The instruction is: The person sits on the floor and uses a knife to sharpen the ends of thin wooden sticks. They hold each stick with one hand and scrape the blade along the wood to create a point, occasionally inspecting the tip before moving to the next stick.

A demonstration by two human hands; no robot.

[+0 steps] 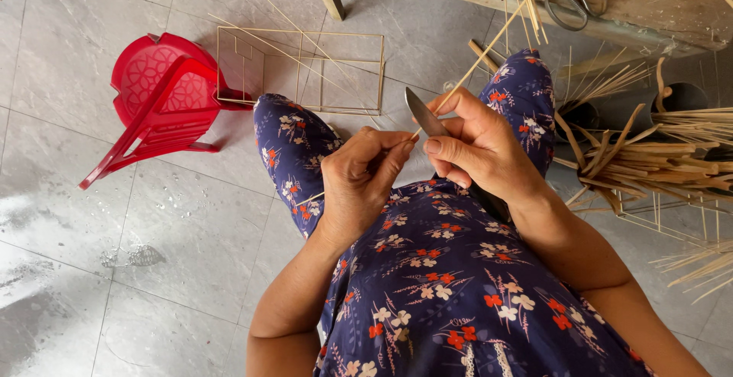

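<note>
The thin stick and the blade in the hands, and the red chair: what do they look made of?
Thin stick: pale, fibrous and straight, probably split bamboo, unfinished. Blade in the right hand: grey with dull sheen, likely metal. Red chair: glossy, moulded with a pierced pattern, looks like plastic. The left hand pinches the stick.

Red plastic chair (164, 95), navy floral dress (450, 270), grey floor tiles (92, 217)

Chair (164, 98) left of knees — stick frame (305, 72) just beside.

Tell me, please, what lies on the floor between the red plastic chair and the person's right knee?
In the head view, a frame of thin bamboo sticks lies on the grey tiles between the red chair and the right knee, with loose sticks across it.
</note>
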